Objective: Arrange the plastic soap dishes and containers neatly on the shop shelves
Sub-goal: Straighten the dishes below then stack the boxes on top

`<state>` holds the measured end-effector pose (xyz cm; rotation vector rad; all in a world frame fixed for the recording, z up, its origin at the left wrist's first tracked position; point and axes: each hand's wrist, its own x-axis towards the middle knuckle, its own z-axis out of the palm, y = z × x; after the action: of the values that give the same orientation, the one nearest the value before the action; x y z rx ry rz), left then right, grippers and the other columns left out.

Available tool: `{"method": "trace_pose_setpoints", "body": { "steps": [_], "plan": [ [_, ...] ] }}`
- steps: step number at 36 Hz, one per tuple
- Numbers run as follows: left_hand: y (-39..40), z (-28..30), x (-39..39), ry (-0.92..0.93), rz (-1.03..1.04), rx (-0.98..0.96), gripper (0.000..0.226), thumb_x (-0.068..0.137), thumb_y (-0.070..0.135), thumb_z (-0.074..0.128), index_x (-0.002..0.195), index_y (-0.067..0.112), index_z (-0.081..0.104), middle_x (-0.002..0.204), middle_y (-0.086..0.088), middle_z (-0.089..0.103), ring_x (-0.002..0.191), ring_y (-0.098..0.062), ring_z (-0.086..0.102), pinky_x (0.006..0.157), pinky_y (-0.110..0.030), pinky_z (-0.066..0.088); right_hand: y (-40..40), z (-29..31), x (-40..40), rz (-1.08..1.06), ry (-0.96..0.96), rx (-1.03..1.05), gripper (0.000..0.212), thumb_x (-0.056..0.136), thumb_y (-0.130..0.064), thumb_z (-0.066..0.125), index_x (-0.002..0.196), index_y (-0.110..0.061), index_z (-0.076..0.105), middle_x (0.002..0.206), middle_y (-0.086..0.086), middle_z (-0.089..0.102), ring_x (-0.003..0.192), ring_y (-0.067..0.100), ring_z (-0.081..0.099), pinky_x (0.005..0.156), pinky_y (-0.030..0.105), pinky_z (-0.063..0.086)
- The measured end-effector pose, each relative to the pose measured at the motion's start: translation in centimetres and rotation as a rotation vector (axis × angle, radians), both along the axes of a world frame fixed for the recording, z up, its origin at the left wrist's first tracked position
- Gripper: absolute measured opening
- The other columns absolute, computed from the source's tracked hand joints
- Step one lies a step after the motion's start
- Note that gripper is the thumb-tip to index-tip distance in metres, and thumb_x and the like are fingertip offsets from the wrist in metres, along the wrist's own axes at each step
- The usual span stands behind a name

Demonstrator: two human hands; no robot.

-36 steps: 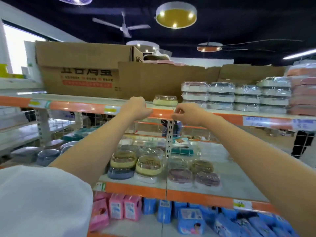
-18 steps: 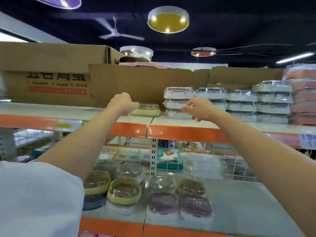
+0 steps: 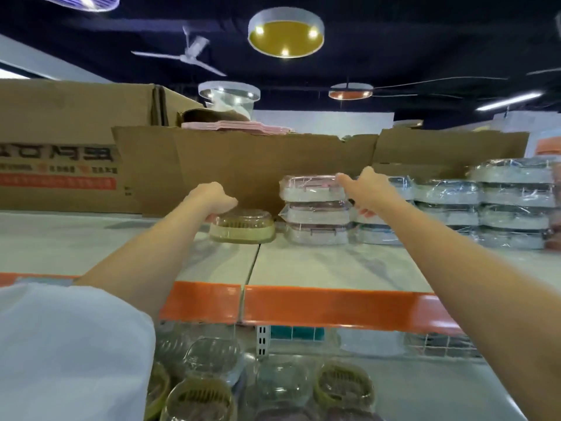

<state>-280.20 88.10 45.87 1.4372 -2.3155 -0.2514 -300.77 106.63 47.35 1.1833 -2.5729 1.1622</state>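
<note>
A yellow soap dish with a clear domed lid [image 3: 242, 225] sits on the top shelf [image 3: 334, 265]. My left hand [image 3: 214, 198] rests on its left top edge, fingers curled over it. To its right stands a stack of three wrapped white containers [image 3: 315, 208]. My right hand [image 3: 368, 189] reaches to the right side of that stack, thumb at the top container's corner and fingers down its side. More wrapped stacks [image 3: 482, 208] line the shelf further right.
Large cardboard boxes [image 3: 236, 165] stand along the back of the top shelf. The shelf edge carries an orange strip [image 3: 318, 305]. On the shelf below, several lidded soap dishes [image 3: 200, 396] are grouped at the left.
Both hands have moved deeper onto the top shelf. The left hand now sits on the yellow dish, which lies further back beside the stack. The right hand has reached the container stack.
</note>
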Motion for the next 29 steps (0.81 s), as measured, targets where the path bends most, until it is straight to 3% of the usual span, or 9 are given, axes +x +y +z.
{"method": "trace_pose_setpoints", "body": {
  "steps": [4, 8, 12, 16, 18, 24, 29],
  "plan": [
    [-1.7, -0.5, -0.9, -0.061, 0.030, 0.057, 0.058, 0.094, 0.055, 0.044, 0.118, 0.004, 0.056, 0.106, -0.012, 0.062, 0.086, -0.028, 0.061, 0.077, -0.033, 0.051, -1.7, 0.5, -0.2, -0.055, 0.036, 0.128, 0.082, 0.087, -0.075, 0.028, 0.130, -0.007, 0.045, 0.110, 0.013, 0.063, 0.097, 0.033, 0.064, 0.091, 0.048, 0.052],
    [-2.5, -2.1, -1.5, -0.034, 0.070, 0.204, 0.077, 0.086, 0.072, 0.039, 0.130, 0.010, 0.053, 0.128, -0.013, 0.057, 0.112, -0.034, 0.058, 0.098, -0.041, 0.048, -3.1, 0.6, 0.1, -0.073, 0.065, 0.187, 0.072, 0.087, -0.078, 0.018, 0.099, -0.017, 0.055, 0.079, 0.008, 0.059, 0.079, 0.028, 0.065, 0.089, 0.041, 0.051],
    [-3.3, -2.8, -1.8, 0.024, 0.075, 0.256, 0.085, 0.080, 0.079, 0.038, 0.132, 0.013, 0.053, 0.133, -0.013, 0.056, 0.118, -0.035, 0.055, 0.101, -0.045, 0.046, -4.2, 0.5, 0.0, -0.066, 0.045, 0.194, 0.070, 0.087, -0.079, 0.020, 0.098, -0.020, 0.057, 0.071, 0.007, 0.057, 0.073, 0.025, 0.061, 0.090, 0.041, 0.050],
    [-3.0, -2.5, -1.6, 0.032, 0.064, 0.297, 0.092, 0.073, 0.085, 0.041, 0.133, 0.016, 0.051, 0.135, -0.012, 0.053, 0.120, -0.034, 0.053, 0.103, -0.044, 0.044, -4.3, 0.6, 0.1, -0.028, -0.042, 0.129, 0.057, 0.091, -0.070, 0.031, 0.093, -0.017, 0.054, 0.066, 0.004, 0.050, 0.057, 0.019, 0.050, 0.062, 0.029, 0.045],
    [-3.1, -2.6, -1.6, 0.056, 0.046, 0.331, 0.099, 0.062, 0.089, 0.047, 0.130, 0.018, 0.054, 0.133, -0.009, 0.055, 0.119, -0.032, 0.055, 0.103, -0.044, 0.044, -4.1, 0.6, 0.0, -0.021, -0.082, 0.108, 0.054, 0.092, -0.066, 0.035, 0.091, -0.016, 0.053, 0.065, 0.004, 0.047, 0.053, 0.018, 0.046, 0.056, 0.028, 0.040],
    [-2.4, -2.5, -1.9, 0.116, -0.010, 0.377, 0.086, 0.076, 0.075, 0.054, 0.135, 0.012, 0.049, 0.133, -0.013, 0.051, 0.108, -0.034, 0.057, 0.096, -0.041, 0.048, -3.4, 0.6, 0.4, 0.005, -0.248, 0.039, 0.049, 0.093, -0.058, 0.044, 0.109, -0.013, 0.049, 0.086, 0.009, 0.056, 0.064, 0.019, 0.058, 0.058, 0.025, 0.049],
    [-0.8, -1.9, -2.1, 0.050, -0.027, 0.346, 0.081, 0.087, 0.067, 0.047, 0.140, 0.005, 0.043, 0.142, -0.019, 0.045, 0.122, -0.038, 0.050, 0.098, -0.042, 0.043, -2.4, 0.0, 0.7, 0.076, -0.382, -0.030, 0.055, 0.090, -0.058, 0.053, 0.122, -0.014, 0.050, 0.107, 0.010, 0.057, 0.074, 0.021, 0.063, 0.053, 0.026, 0.047]
  ]
}}
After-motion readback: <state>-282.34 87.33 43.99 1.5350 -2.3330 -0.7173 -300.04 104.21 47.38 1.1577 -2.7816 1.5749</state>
